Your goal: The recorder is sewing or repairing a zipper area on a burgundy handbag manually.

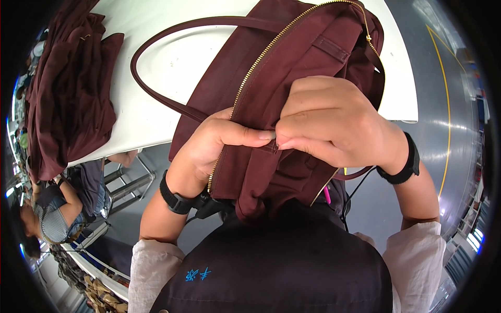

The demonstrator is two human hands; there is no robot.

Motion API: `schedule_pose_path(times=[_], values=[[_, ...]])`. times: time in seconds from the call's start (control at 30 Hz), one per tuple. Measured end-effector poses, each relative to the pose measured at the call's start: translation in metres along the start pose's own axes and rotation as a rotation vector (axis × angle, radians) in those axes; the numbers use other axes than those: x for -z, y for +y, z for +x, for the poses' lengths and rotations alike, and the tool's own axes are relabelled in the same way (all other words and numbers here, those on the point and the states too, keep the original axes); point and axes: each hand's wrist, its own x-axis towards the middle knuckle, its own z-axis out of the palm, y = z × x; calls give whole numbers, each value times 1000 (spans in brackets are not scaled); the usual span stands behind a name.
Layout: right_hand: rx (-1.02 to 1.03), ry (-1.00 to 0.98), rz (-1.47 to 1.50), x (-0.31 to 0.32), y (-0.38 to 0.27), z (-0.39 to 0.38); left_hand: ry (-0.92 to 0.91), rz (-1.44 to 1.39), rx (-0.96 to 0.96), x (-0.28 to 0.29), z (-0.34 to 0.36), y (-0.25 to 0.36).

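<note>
A maroon fabric handbag [219, 83] lies opened up at the front edge of the white table, its gold-toothed zipper [254, 67] spread apart. My left hand [216, 136] grips the bag's zipper edge, thumb on the inside lining and fingers hidden behind the cloth. Pressed close beside that thumb, my right hand [331, 117] is closed, its thumb and forefinger pinching at the lining; whatever lies between those fingertips is too small to make out. A stitched strap loop [331, 48] shows on the lining above my right hand. The zipper slider [368, 38] sits at the upper right.
A heap of maroon fabric pieces [73, 99] covers the left of the white table [172, 60]. One long bag handle [136, 65] loops out across the tabletop. Another person [57, 214] sits at the far left near a metal stool frame [128, 182]. Grey floor with a yellow line [446, 104] runs along the right.
</note>
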Motion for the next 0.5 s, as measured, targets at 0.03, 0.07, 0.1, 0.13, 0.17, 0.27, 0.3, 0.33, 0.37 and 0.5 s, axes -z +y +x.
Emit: schedule_pose_path(times=[0.03,0.07,0.1,0.13,0.17,0.27,0.3,0.33,0.37,0.5], values=[[1,-50,1,1,1,2,-11,-4,6,2,0,0],[2,-100,2,2,3,4,-21,-9,11,3,0,0],[1,-101,2,1,4,6,-22,-10,12,3,1,-1],[24,-119,5,1,6,7,-4,-1,2,2,1,-2],[47,-137,9,0,7,8,13,9,-9,3,1,-3],[45,-199,17,1,9,15,24,-16,19,6,1,-5],[45,-199,17,1,9,16,24,-17,20,8,2,-5],[37,-231,10,1,10,18,27,-19,17,10,2,-6],[29,-263,3,1,10,19,29,-20,14,11,2,-7],[22,-280,12,-1,10,21,5,-61,-6,15,4,-9]])
